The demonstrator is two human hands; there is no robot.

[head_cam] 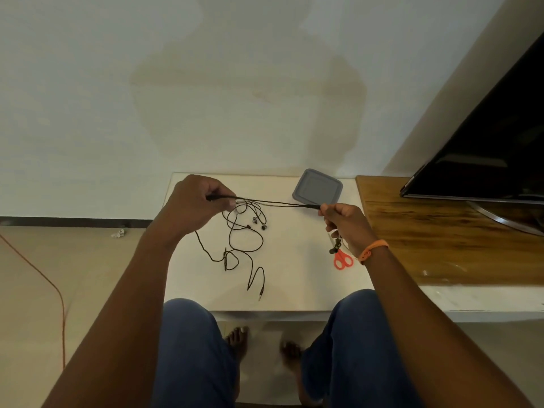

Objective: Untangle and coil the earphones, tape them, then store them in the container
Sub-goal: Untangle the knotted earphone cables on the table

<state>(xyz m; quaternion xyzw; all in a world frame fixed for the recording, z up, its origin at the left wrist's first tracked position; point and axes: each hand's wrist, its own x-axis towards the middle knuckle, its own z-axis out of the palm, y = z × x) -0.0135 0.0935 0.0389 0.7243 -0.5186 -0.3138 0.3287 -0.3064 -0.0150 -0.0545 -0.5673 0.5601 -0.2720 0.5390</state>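
The left hand (pixel 196 201) is curled around one end of the black earphones (pixel 244 240), up above the white counter (pixel 294 260). The right hand (pixel 343 222) pinches the same thin wires at a thicker black bit, and a small black piece hangs down under that hand. Between the two hands the wires are pulled tight in a nearly straight line.

The rest of the earphones hangs down from the left hand and lies on the counter in loose, messy loops. Two little black ear buds sit near the middle of the loops. The long cord wiggles toward the near edge of the counter and ends in a small metal plug.

A grey container (pixel 318 188) with round corners sits at the back of the counter, just behind the tight wires. Orange scissors (pixel 343 260) lie on the counter under the right wrist. That wrist wears an orange band (pixel 372 251).

To the right is a brown wooden top (pixel 441 231) with a black screen (pixel 494 142) standing on it. Behind everything is a pale wall with big faded stains. An orange cable (pixel 56 290) runs across the floor on the left.

The scissor blades are hidden behind the right hand. I cannot tell if the grey container is open or has a lid on.
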